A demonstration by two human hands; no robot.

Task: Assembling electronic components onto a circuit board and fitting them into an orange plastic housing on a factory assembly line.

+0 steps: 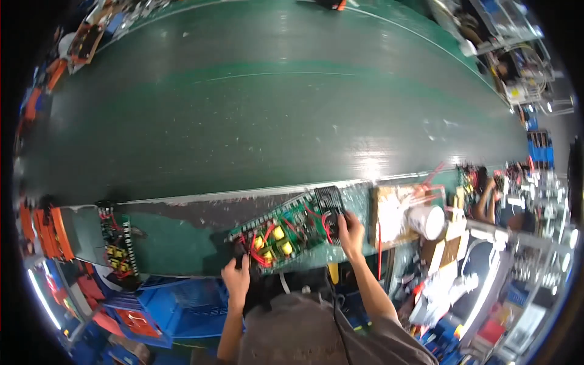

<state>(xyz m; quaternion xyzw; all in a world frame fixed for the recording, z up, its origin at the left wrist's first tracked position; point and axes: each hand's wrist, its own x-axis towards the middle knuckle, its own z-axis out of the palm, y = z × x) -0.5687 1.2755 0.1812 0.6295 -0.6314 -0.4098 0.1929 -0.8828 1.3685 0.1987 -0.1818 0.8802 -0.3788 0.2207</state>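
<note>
A long green circuit board (298,222) with yellow coils, red wires and a row of pale terminals along its far edge sits tilted in front of me, its right end farther away. My left hand (236,281) is closed on the dark left end of the board. On the other side, my right hand (351,236) grips the black end piece (330,201), thumb and fingers at its edge. Whether the board rests on the bench or is slightly lifted I cannot tell.
A similar circuit board (118,246) lies on the green bench at the left. Beyond runs a wide dark-green conveyor belt (274,128). Right of me are a wooden board (389,213) and a white roll (427,222). A blue crate (194,307) stands below the bench; another person's arm (485,202) shows farther right.
</note>
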